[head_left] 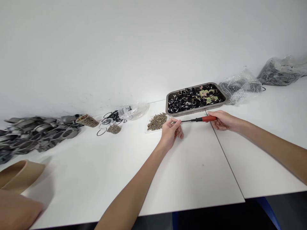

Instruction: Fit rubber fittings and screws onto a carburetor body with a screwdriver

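Holding a screwdriver [195, 120] level above the white table [192, 172], the right hand [222, 120] grips its red handle; the left hand [170, 131] pinches near its tip, beside brass screws [157, 121] and a metal tray [222, 95].

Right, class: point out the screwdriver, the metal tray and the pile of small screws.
screwdriver [208, 118], head view, on its red handle.
metal tray [195, 111], head view, on its near rim.
pile of small screws [157, 121], head view, on its middle.

The screwdriver [195, 120] tip is hidden behind the left hand [170, 132]; whatever its fingers [178, 123] pinch is too small to tell. Grey castings [31, 134] run off the left edge.
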The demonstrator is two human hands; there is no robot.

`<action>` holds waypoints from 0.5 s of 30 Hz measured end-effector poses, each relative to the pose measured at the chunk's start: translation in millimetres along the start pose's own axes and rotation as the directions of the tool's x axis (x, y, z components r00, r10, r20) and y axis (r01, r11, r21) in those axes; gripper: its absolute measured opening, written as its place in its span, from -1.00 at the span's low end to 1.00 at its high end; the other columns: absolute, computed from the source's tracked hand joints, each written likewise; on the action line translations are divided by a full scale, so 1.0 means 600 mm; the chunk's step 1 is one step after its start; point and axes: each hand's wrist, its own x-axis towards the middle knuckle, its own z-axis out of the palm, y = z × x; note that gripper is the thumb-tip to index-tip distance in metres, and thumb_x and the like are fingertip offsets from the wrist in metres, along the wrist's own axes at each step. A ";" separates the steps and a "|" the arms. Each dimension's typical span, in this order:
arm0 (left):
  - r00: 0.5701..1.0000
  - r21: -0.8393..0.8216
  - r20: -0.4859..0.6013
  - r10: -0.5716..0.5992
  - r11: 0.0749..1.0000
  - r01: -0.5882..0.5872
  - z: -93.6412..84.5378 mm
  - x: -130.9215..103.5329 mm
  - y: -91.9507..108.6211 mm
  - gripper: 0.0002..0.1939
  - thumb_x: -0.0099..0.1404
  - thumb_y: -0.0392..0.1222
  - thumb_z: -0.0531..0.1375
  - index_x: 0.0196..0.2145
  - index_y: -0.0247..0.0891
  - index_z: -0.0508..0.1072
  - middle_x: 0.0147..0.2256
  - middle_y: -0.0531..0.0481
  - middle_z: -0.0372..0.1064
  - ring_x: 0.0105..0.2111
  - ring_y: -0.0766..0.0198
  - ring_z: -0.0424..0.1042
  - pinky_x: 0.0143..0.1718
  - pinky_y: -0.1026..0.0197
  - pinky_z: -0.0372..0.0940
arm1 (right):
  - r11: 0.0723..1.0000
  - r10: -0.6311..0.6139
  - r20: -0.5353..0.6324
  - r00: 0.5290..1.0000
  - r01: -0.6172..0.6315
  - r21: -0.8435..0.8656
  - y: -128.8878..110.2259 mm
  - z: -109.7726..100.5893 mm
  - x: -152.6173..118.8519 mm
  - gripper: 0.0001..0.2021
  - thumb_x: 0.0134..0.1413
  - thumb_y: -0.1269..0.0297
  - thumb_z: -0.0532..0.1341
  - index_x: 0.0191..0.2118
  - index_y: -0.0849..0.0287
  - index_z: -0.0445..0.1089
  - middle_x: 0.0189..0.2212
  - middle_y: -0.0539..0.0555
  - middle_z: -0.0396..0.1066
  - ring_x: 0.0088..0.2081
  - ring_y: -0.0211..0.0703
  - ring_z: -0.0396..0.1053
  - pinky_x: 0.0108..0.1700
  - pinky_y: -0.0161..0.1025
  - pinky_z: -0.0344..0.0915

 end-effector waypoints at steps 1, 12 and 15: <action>1.000 -0.001 -0.001 0.000 1.000 0.000 0.000 0.000 0.000 -0.52 0.00 0.04 0.42 -0.45 -0.21 0.19 -0.70 0.24 0.14 -0.76 0.42 0.12 -0.73 0.27 0.18 | 1.000 0.002 0.002 1.000 -0.002 0.003 0.000 0.000 0.001 -0.60 0.26 -0.01 0.14 -0.36 0.26 0.43 -0.80 0.01 0.23 -0.82 -0.38 -0.05 -0.80 -0.38 -0.20; 1.000 -0.016 -0.001 0.012 1.000 -0.012 -0.002 0.000 -0.001 -0.58 0.00 -0.03 0.42 -0.45 -0.22 0.23 -0.71 0.22 0.16 -0.76 0.40 0.12 -0.73 0.26 0.18 | 0.999 -0.009 -0.016 1.000 0.010 0.039 0.002 0.001 0.004 -0.70 0.21 0.08 0.23 -0.40 0.22 0.31 -0.73 0.04 0.30 -0.78 -0.40 0.01 -0.78 -0.42 -0.20; 1.000 -0.018 0.005 0.013 1.000 -0.013 -0.002 0.001 -0.002 -0.58 0.00 -0.04 0.42 -0.44 -0.23 0.24 -0.72 0.22 0.16 -0.76 0.40 0.12 -0.74 0.26 0.18 | 0.999 -0.013 -0.021 1.000 0.014 0.039 0.001 0.002 0.003 -0.71 0.21 0.11 0.23 -0.40 0.22 0.29 -0.71 0.04 0.30 -0.77 -0.41 0.02 -0.77 -0.43 -0.18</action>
